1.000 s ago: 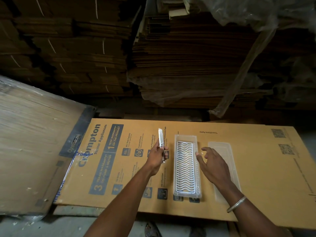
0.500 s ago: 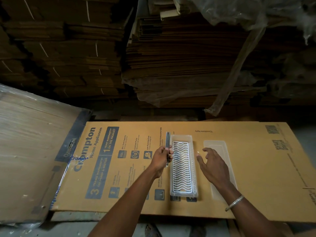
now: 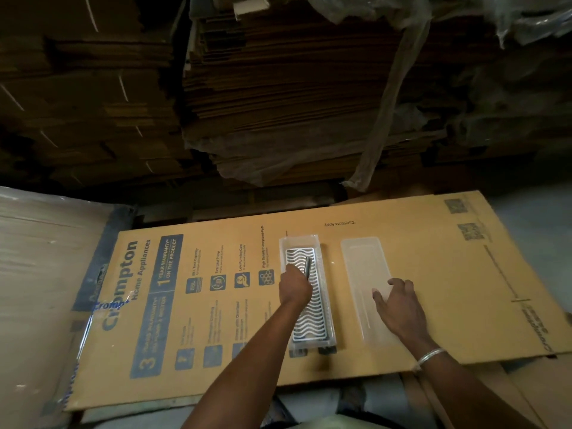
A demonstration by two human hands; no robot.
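A clear plastic tray point(image 3: 322, 243) with a white wavy grid insert point(image 3: 312, 314) lies on a flattened printed cardboard box point(image 3: 448, 289). My left hand point(image 3: 294, 286) is over the tray's far half and grips a slim metal tool point(image 3: 307, 268), whose tip lies on the grid. To the right of the tray lies its translucent plastic lid point(image 3: 360, 264). My right hand point(image 3: 399, 308) rests on the lid's near half with fingers spread, a metal bangle point(image 3: 431, 356) on the wrist.
Tall stacks of flattened cardboard point(image 3: 278, 97) rise behind the box, some under plastic wrap point(image 3: 387, 97). A plastic-wrapped cardboard bundle point(image 3: 40, 289) lies at the left. Grey floor point(image 3: 538, 218) shows at the far right.
My left hand has brought the tool from the tray's left side down onto the grid inside it. My right hand moved from beside the tray onto the lid. The view shifted.
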